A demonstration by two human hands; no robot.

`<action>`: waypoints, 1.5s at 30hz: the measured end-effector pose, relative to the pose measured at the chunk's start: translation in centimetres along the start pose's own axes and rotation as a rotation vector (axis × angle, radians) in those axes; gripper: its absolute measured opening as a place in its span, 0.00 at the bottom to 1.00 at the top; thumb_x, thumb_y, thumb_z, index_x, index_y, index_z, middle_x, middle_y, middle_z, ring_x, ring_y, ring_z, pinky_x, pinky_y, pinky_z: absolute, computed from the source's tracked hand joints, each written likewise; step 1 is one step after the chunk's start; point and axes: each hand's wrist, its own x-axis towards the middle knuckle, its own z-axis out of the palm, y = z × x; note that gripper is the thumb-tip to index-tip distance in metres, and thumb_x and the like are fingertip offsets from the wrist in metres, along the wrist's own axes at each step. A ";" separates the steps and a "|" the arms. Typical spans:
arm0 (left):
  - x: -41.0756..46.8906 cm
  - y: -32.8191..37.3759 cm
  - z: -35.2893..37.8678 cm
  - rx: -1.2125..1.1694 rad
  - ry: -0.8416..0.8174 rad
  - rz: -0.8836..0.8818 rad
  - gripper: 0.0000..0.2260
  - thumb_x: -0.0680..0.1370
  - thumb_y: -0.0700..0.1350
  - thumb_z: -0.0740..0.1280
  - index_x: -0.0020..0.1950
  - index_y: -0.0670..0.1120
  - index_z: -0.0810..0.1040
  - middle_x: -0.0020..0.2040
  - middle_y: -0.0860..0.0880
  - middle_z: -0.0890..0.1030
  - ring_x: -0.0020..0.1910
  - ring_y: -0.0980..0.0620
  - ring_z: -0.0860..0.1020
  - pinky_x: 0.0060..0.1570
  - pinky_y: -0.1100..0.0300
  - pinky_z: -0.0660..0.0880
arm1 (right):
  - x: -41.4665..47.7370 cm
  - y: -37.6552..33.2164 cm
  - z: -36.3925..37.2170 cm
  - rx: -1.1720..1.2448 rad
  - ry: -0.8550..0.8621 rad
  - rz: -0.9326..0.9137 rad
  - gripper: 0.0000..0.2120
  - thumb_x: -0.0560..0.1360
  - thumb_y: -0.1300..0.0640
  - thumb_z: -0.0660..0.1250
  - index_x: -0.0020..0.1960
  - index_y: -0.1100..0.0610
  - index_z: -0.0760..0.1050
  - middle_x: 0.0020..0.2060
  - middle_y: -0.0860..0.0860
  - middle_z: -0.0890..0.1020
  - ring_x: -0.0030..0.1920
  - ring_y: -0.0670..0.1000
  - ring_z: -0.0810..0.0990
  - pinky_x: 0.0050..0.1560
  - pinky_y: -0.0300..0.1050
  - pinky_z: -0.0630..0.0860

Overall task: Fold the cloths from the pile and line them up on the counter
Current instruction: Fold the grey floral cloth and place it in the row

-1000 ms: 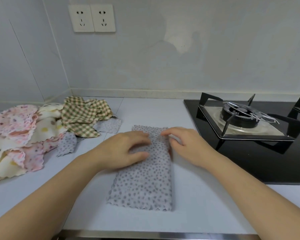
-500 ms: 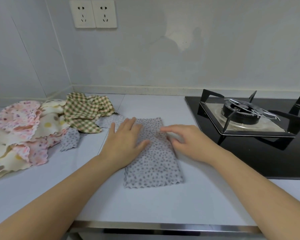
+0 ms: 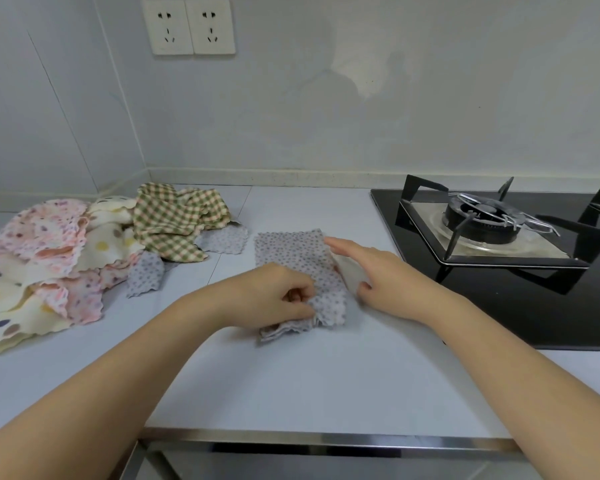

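Note:
A grey dotted cloth [image 3: 293, 252] lies folded in the middle of the white counter [image 3: 291, 386]. My left hand [image 3: 271, 297] has its fingers curled round the cloth's near edge and lifts that edge a little. My right hand [image 3: 378, 271] lies beside the cloth's right edge with straight fingers, the forefinger touching the cloth. At the left sits the pile [image 3: 59, 261]: pink flowered, cream dotted, green checked [image 3: 174, 220] and grey dotted cloths, all crumpled.
A black glass hob [image 3: 534, 306] with a gas burner [image 3: 482, 220] and its pan support fills the right side, close to my right hand. The counter's steel front edge [image 3: 326, 438] runs along the bottom. Two wall sockets [image 3: 189, 26] are above.
The long grey strip was folded shorter and lies farther back. My left hand went from pressing flat on the cloth to gripping its near edge. My right hand stayed at the right edge.

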 end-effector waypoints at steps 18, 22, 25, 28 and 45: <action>-0.9 -4.4 -0.6 0.272 0.313 0.041 0.23 0.72 0.41 0.69 0.67 0.51 0.73 0.62 0.57 0.76 0.60 0.60 0.72 0.59 0.66 0.69 | 0.0 -0.5 0.6 0.441 0.251 -0.017 0.14 0.71 0.71 0.67 0.44 0.52 0.78 0.39 0.50 0.83 0.39 0.45 0.78 0.43 0.44 0.74; -0.7 -3.8 0.2 0.214 0.467 0.094 0.16 0.71 0.42 0.68 0.58 0.53 0.77 0.53 0.59 0.81 0.49 0.63 0.76 0.49 0.64 0.72 | 0.0 -0.7 0.6 0.416 0.241 -0.010 0.15 0.70 0.71 0.65 0.43 0.52 0.78 0.37 0.51 0.82 0.38 0.52 0.77 0.40 0.45 0.73; -0.5 -3.6 0.2 0.014 0.390 0.011 0.10 0.73 0.52 0.60 0.43 0.49 0.79 0.38 0.56 0.80 0.35 0.60 0.74 0.38 0.64 0.69 | 0.4 -0.8 0.6 0.456 0.256 0.063 0.16 0.70 0.70 0.64 0.40 0.48 0.77 0.32 0.46 0.79 0.34 0.45 0.72 0.36 0.41 0.68; 0.7 -3.8 0.0 -0.207 0.464 -0.231 0.20 0.79 0.54 0.60 0.33 0.44 0.67 0.29 0.50 0.68 0.29 0.54 0.64 0.32 0.59 0.61 | 1.6 -1.0 0.6 0.468 0.258 0.231 0.10 0.76 0.59 0.63 0.36 0.52 0.74 0.27 0.46 0.71 0.31 0.47 0.67 0.34 0.43 0.62; 6.0 -1.3 1.3 0.292 0.445 -0.811 0.12 0.79 0.35 0.57 0.60 0.39 0.73 0.55 0.41 0.79 0.53 0.44 0.78 0.41 0.57 0.69 | 7.0 -4.4 1.0 -0.216 0.130 0.640 0.11 0.79 0.59 0.57 0.57 0.58 0.75 0.54 0.53 0.79 0.48 0.54 0.76 0.43 0.42 0.67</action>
